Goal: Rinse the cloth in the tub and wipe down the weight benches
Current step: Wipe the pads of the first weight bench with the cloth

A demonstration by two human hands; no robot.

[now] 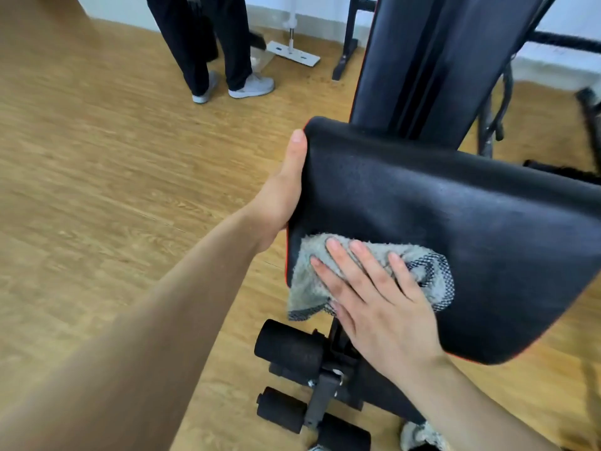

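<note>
A black padded seat point(455, 222) of a weight bench fills the middle right of the head view, with its long black backrest point(432, 60) rising behind it. A grey cloth point(309, 278) with a dark mesh edge lies on the seat's near left corner. My right hand point(374, 294) presses flat on the cloth with straight fingers. My left hand point(283, 193) grips the seat's left edge, thumb up along the side and fingers hidden underneath. No tub is in view.
Black foam leg rollers point(289, 349) and the bench frame stand below the seat. A person in dark trousers and grey shoes point(250, 86) stands at the back left on the wooden floor point(113, 157), next to a flat mop point(292, 52). Black rack bars point(348, 43) rise behind.
</note>
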